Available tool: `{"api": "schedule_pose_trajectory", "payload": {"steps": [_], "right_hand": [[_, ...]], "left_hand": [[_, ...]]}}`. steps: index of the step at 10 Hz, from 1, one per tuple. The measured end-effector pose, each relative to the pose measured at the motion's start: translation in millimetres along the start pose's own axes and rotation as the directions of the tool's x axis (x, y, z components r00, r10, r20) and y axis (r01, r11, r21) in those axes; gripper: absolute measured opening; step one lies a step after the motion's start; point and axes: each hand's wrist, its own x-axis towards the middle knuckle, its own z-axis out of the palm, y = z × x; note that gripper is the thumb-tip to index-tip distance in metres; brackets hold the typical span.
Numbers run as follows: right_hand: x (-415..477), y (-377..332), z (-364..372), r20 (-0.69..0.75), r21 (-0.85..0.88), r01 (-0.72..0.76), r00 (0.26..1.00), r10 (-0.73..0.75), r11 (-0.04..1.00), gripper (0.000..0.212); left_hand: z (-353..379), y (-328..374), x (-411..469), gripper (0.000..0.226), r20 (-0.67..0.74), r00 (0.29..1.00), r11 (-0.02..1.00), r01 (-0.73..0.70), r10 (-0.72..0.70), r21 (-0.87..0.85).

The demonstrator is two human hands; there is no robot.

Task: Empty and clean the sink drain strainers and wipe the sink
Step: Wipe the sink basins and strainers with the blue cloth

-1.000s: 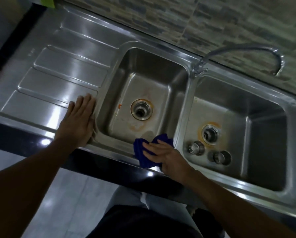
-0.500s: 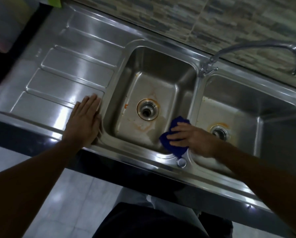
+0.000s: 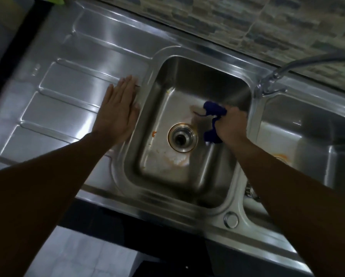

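Note:
A steel double sink fills the view. My right hand (image 3: pixel 230 124) is down inside the left basin (image 3: pixel 163 170), shut on a dark blue cloth (image 3: pixel 213 111) pressed to the basin floor just right of the open drain (image 3: pixel 182 137). Orange stains ring that drain and mark the floor in front of it. My left hand (image 3: pixel 117 110) lies flat, fingers together, on the drainboard (image 3: pixel 71 92) at the basin's left rim. The right basin (image 3: pixel 307 124) is partly hidden by my right forearm; a bit of a metal strainer (image 3: pixel 249 191) peeks out beside the arm.
The faucet (image 3: pixel 271 80) rises from the divider at the back and arcs right out of view. A round overflow cap (image 3: pixel 230 219) sits on the front rim between basins. Tiled wall behind; pale floor tiles below the dark counter edge.
My right hand carried the blue cloth from the front rim over the divider and down onto the left basin's floor. The view has shifted right to left; my left hand stays on the drainboard.

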Motion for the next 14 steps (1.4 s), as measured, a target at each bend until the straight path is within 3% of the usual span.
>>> {"api": "schedule_pose_trajectory", "payload": {"steps": [1,2,3,4,5,6,7,8,10,11,12,13,14], "right_hand": [[18.6,-5.1,21.5,-0.151,0.079,-0.105,0.982,0.116,0.991,0.033],[29.2,-7.6,53.4,-0.130,0.066,-0.067,0.989,0.075,0.996,0.039],[35.3,-4.8,91.1,-0.044,-0.100,0.051,0.997,-0.056,0.994,0.062],[39.7,8.6,116.1,-0.045,-0.206,0.181,0.980,-0.194,0.962,0.059],[39.5,17.8,131.9,-0.190,-0.130,0.146,0.967,-0.169,0.981,0.058],[39.8,8.1,148.1,-0.275,-0.003,-0.014,0.961,0.013,1.000,0.060],[50.3,-27.5,158.9,-0.249,0.172,-0.105,0.957,0.147,0.979,0.059],[59.8,-80.6,180.5,-0.108,0.174,-0.043,0.992,0.063,0.984,0.057],[47.6,-99.2,192.0,-0.032,0.120,0.345,0.938,-0.344,0.931,0.064],[55.9,-47.7,166.2,0.068,-0.168,0.408,0.913,-0.403,0.897,0.059],[60.7,16.9,142.2,-0.006,-0.328,0.277,0.956,-0.295,0.903,0.057],[54.0,34.3,132.2,-0.104,-0.379,0.073,0.987,-0.121,0.923,0.063],[55.1,8.8,138.2,-0.097,-0.312,-0.021,0.995,-0.010,0.950,0.068]], "left_hand": [[6.3,-4.6,12.7,0.056,-0.019,1.000,0.997,-0.006,0.008,0.083],[9.8,-7.3,11.6,0.054,-0.057,0.998,0.996,-0.004,0.010,0.090],[9.8,-7.9,13.1,0.053,-0.070,0.997,0.998,-0.008,0.012,0.062],[7.5,-6.2,13.7,0.052,-0.066,0.998,0.999,-0.014,0.017,0.047],[5.7,-5.2,13.5,0.052,-0.070,0.997,0.999,-0.011,0.013,0.036],[6.9,-4.7,13.3,0.052,-0.079,0.997,0.999,-0.012,0.015,0.034],[7.9,-5.7,13.6,0.053,-0.070,0.997,0.999,-0.012,0.016,0.048],[8.3,-6.2,13.5,0.054,-0.059,0.998,0.998,0.002,0.002,0.058],[9.5,-6.7,12.9,0.054,-0.069,0.998,0.999,-0.009,0.013,0.054],[9.7,-8.0,12.3,0.053,-0.079,0.997,0.999,-0.011,0.014,0.038],[10.8,-9.1,12.7,0.053,-0.084,0.996,0.999,-0.016,0.020,0.042],[10.7,-8.6,12.4,0.053,-0.078,0.997,0.998,-0.017,0.021,0.053],[9.8,-7.5,12.0,0.053,-0.071,0.997,0.998,-0.015,0.020,0.064]]}}
